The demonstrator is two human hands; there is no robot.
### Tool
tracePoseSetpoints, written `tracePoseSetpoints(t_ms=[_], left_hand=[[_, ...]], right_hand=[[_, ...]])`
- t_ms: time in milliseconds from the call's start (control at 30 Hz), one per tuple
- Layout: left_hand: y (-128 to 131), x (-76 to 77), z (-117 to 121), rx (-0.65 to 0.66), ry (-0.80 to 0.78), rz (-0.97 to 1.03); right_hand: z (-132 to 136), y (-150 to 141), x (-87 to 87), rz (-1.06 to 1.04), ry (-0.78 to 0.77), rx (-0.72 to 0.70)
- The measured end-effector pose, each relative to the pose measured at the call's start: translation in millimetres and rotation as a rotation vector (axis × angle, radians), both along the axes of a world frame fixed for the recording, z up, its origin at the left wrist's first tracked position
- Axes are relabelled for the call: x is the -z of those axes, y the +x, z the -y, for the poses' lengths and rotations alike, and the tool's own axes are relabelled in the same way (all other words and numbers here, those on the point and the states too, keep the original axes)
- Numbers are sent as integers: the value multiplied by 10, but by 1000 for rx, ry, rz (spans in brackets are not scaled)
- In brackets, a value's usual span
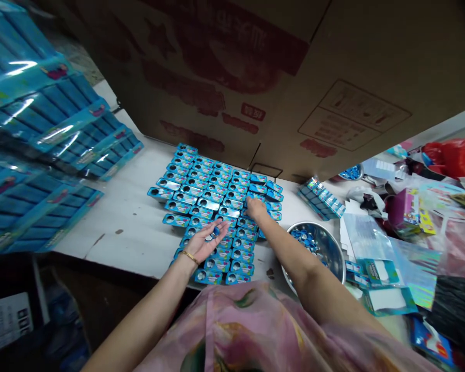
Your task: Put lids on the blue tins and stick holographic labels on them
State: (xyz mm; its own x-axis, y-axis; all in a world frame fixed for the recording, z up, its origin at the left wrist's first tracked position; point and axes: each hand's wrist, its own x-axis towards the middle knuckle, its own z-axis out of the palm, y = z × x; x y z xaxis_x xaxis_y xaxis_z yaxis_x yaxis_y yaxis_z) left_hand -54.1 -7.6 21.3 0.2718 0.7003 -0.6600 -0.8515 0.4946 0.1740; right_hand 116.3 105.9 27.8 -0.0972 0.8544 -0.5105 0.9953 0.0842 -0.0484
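Rows of small blue boxes, each with a round opening at one end, cover the middle of the white table. My left hand is palm up just above the nearer rows, its fingers partly curled. Several small round blue-and-silver pieces lie in that palm. My right hand is farther forward and to the right, fingers closed and pointed down at a box in the right-hand rows. Whatever is between those fingertips is hidden. Beneath my right forearm stands a metal bowl with more of the round pieces.
A big cardboard carton rises behind the boxes. Tall stacks of wrapped blue packs stand at left. A wrapped pack lies tilted near the bowl. Bags and packaging clutter the right side, with a second bowl of pieces behind.
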Motion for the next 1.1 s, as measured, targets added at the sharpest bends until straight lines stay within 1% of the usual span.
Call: tracePoseSetpoints(t_ms=[33, 100, 167, 233, 267, 333, 400, 433, 467, 500, 533, 567, 633, 700, 767, 833, 933, 1000, 1067, 1100], left_hand=[[-2, 14, -7, 18, 5, -2], [15, 50, -22, 53, 6, -33], [58, 88, -34, 77, -8, -81], [106, 115, -34, 101, -14, -113], [121, 123, -29, 120, -10, -119], [122, 127, -7, 174, 2, -120], [80, 118, 29, 222, 8, -120], [46, 112, 51, 236, 11, -120], [6, 107, 75, 242, 11, -121], [-36, 102, 99, 238, 7, -128], [-78, 99, 123, 229, 0, -139], [-118, 98, 146, 220, -11, -152], [-187, 99, 184, 212, -36, -174], [-236, 99, 208, 213, -53, -178], [-267, 94, 214, 210, -57, -170], [-282, 87, 204, 195, -51, -150], [-278, 86, 165, 163, -53, -110], [-261, 98, 130, 155, -53, -71], [-235, 115, 93, 165, -39, -40], [-219, 124, 76, 172, -30, -32]], right_hand=[[115, -6, -20, -68, 57, -1], [384, -62, -39, -319, 154, -33], [645, -162, -26, -592, 157, -87], [837, -251, 16, -752, 120, -69], [898, -271, 47, -799, 105, -14], [956, -240, 116, -878, 47, 169], [940, -126, 178, -941, -25, 378], [910, -54, 201, -945, -35, 469], [869, 17, 214, -922, -22, 529], [821, 78, 220, -869, 12, 550], [767, 121, 218, -786, 53, 536], [711, 143, 210, -680, 87, 495], [600, 119, 190, -433, 109, 371], [489, 33, 180, -195, 65, 257], [379, -63, 184, -35, -9, 192], [276, -125, 191, 28, -63, 180], [201, -126, 159, 46, -100, 184], [257, -107, 99, 49, -87, 179], [415, -126, 32, -11, 11, 167], [526, -162, 6, -85, 75, 152]])
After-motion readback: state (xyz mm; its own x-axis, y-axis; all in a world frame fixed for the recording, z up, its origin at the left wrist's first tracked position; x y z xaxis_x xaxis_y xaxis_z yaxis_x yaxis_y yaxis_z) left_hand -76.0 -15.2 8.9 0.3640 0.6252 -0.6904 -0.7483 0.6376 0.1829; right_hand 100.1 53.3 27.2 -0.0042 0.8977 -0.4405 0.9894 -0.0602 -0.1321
